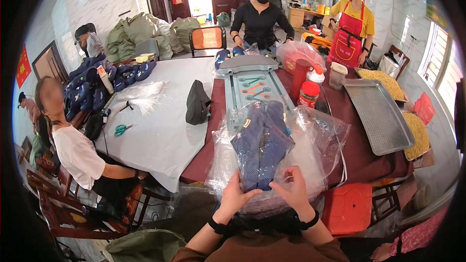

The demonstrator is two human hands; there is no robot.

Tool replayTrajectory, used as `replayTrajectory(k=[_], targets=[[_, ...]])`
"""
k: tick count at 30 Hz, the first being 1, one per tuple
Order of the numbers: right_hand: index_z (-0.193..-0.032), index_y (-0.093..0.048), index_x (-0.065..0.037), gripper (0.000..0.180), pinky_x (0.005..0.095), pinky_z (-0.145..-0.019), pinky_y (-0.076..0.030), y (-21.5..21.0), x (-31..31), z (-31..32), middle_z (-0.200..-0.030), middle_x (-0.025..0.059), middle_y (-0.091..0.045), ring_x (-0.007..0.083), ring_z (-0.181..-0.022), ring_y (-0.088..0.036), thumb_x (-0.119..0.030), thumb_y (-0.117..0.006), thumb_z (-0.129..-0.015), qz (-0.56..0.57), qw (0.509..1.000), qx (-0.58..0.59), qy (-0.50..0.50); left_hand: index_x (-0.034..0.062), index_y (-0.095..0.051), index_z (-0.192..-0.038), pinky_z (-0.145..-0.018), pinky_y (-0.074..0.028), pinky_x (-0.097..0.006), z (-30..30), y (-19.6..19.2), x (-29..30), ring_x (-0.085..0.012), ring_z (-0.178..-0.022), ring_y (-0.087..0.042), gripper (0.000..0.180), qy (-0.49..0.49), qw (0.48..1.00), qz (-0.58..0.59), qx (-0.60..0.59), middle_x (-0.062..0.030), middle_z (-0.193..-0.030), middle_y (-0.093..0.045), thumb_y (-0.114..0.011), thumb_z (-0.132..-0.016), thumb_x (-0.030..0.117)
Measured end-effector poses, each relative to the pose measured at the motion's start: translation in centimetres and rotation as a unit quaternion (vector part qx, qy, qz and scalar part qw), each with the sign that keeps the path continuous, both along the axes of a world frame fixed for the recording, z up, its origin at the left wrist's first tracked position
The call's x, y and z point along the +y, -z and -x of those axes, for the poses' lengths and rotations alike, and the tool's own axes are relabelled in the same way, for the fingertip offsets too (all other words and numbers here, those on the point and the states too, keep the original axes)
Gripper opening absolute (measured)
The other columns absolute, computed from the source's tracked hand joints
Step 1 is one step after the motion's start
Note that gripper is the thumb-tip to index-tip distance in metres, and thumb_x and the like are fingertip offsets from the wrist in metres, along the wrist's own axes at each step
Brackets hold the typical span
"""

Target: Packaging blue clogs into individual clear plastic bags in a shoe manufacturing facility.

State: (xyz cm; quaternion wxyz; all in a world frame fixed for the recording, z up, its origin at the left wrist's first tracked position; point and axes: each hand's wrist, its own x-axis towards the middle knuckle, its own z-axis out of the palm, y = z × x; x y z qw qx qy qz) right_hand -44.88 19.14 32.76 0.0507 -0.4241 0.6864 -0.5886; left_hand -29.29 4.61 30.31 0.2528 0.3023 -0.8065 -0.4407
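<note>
A pair of navy blue clogs (pixel 262 140) lies in a clear plastic bag (pixel 318 131), side by side with the near ends toward me. My left hand (pixel 236 195) is at the bag's near left edge, its thumb against the near end of the clogs and its fingers along the plastic. On the other side my right hand (pixel 293 193) has its thumb by the clogs and its fingers curled at the film. Thin plastic hides exactly where each hand grips. Under the bag lies a stack of clear plastic bags (pixel 221 165).
Beyond the bag stands a grey board-like device (pixel 250 85). A red-lidded jar (pixel 309 94) and a metal tray (pixel 378 116) are to the right. Leftward are a dark shoe (pixel 198 104), teal scissors (pixel 121 129) and piled navy clogs (pixel 90 85). A red stool (pixel 347 208) stands nearby; people are around the table.
</note>
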Motion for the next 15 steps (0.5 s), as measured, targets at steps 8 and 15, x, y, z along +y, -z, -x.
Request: replayTrajectory(k=[8, 15], targets=[[-0.096, -0.056, -0.004, 0.026, 0.0296, -0.073, -0.050, 2.3, 0.8, 2.2, -0.102, 0.0099, -0.056, 0.0193, -0.090, -0.060, 0.004, -0.069, -0.075, 0.056, 0.996, 0.021, 0.072, -0.0075, -0.040, -0.142, -0.092, -0.052, -0.043, 0.2, 0.5, 0.0, -0.0420, -0.111, -0.063, 0.108, -0.001, 0.999, 0.037, 0.001, -0.0283, -0.127, -0.059, -0.091, -0.064, 0.048], [-0.140, -0.037, -0.004, 0.069, 0.0313, -0.082, -0.053, -0.7, 0.5, -0.3, -0.109, 0.0118, -0.057, 0.0226, -0.098, -0.062, 0.006, -0.068, -0.080, 0.026, 0.996, -0.061, 0.065, -0.0095, -0.039, -0.141, -0.092, -0.052, -0.043, 0.0, 0.8, -0.2, -0.0413, -0.111, -0.063, 0.109, -0.003, 1.000, 0.025, -0.007, -0.0281, -0.125, -0.060, -0.091, -0.064, 0.048]])
